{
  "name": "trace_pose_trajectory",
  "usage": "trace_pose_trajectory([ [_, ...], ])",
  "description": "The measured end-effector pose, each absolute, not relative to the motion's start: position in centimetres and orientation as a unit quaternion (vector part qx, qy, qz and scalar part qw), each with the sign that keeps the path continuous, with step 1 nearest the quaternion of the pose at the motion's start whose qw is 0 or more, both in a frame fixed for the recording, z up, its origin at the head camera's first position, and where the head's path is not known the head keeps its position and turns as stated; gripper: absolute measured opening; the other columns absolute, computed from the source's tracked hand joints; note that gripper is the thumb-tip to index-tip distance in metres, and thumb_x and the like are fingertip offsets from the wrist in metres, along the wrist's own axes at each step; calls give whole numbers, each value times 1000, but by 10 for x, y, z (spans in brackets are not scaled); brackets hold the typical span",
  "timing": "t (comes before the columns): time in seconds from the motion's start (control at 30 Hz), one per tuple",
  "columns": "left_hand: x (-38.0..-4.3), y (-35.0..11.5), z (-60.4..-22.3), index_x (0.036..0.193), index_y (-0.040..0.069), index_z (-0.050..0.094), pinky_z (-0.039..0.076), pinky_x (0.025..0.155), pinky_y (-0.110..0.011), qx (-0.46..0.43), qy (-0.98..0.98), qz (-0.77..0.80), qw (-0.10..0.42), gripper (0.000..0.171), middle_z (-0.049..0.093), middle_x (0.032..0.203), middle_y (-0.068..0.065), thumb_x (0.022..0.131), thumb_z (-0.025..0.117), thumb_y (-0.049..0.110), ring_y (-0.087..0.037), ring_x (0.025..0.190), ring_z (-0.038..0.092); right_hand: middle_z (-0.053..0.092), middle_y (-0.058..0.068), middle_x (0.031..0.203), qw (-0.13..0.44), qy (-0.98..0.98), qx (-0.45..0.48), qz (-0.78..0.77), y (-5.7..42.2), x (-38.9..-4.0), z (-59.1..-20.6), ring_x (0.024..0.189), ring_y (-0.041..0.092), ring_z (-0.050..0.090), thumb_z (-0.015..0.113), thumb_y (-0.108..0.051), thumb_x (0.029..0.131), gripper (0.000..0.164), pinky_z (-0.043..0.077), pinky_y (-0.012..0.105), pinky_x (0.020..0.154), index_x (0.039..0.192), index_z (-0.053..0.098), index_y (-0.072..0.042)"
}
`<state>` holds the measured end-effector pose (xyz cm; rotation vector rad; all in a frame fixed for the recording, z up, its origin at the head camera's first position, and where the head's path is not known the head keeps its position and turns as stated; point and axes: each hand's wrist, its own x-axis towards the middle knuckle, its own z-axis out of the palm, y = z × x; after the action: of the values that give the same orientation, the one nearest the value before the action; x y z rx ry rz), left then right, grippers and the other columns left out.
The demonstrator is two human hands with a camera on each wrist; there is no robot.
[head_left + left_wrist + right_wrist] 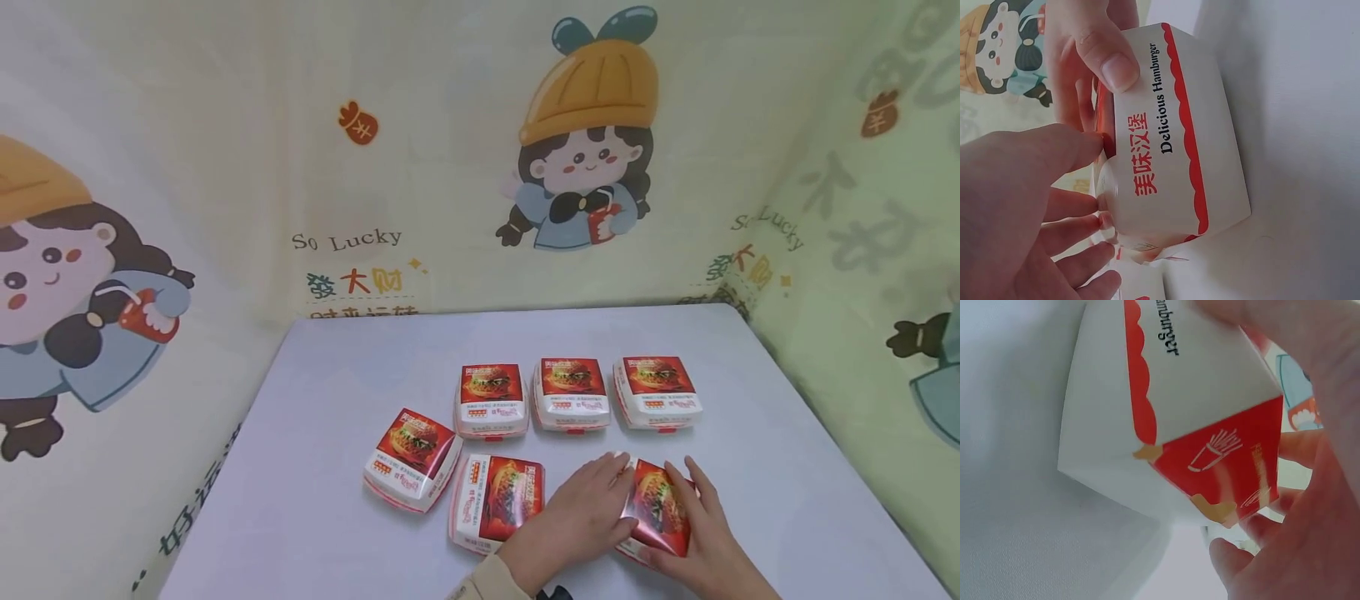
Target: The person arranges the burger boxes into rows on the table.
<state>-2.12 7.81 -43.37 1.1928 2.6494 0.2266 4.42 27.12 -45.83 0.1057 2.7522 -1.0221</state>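
Observation:
In the head view, both hands are on a red-and-white paper hamburger box at the near right of the table. My left hand holds its left end, with the thumb near the front edge. The left wrist view shows thumb and fingers of this hand at the top edge and white corner flap. At the other end, my right hand grips the box, its thumb on the white side printed "Delicious Hamburger". The right wrist view shows the box's red end panel, with torn tan patches along the edge.
Three matching boxes stand in a back row: left, middle and right. Another box sits angled at the left, beside a sideways-turned one close to my left wrist. Printed cloth walls surround the white table.

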Motion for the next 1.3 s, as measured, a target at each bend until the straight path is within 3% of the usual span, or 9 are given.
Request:
trace_pose_trajectory([
  [0.27,-18,78,-435,152,21,38,31,119,-26,402,908,71,98,70,30,161,7,95,55,56,-10,150,28,0,27,159,108,930,50,-348,273,47,-458,135,52,19,85,-46,71,116,51,64,93,156,17,-6],
  [0.5,-13,71,-437,150,16,42,35,118,-29,399,913,71,45,72,37,158,2,93,60,56,-13,148,33,9,28,156,77,937,32,-339,276,50,-460,133,49,27,85,-38,75,112,48,64,96,156,16,-3],
  [0.67,-13,68,-436,150,16,42,34,119,-31,388,916,84,53,76,35,159,2,90,65,56,-14,149,31,19,26,155,60,940,13,-335,274,50,-459,131,45,35,85,-35,75,110,51,58,97,156,18,-4],
  [0.97,-17,67,-435,150,18,41,30,121,-30,388,914,91,76,82,29,162,3,85,72,55,-13,151,25,18,26,157,80,933,19,-351,271,48,-454,133,45,34,84,-32,77,109,48,60,99,157,16,-4],
  [1.17,-21,69,-433,149,20,43,31,120,-29,381,913,108,103,82,31,162,1,81,77,52,-14,151,27,7,23,162,142,906,50,-395,272,44,-452,140,44,23,80,-23,81,107,56,45,95,159,9,-8],
  [1.3,-22,67,-433,147,20,43,32,120,-28,387,910,118,93,83,36,159,-1,79,79,51,-15,148,32,15,24,159,110,924,24,-367,275,47,-454,136,41,30,78,-21,81,100,57,44,94,157,15,-4],
])
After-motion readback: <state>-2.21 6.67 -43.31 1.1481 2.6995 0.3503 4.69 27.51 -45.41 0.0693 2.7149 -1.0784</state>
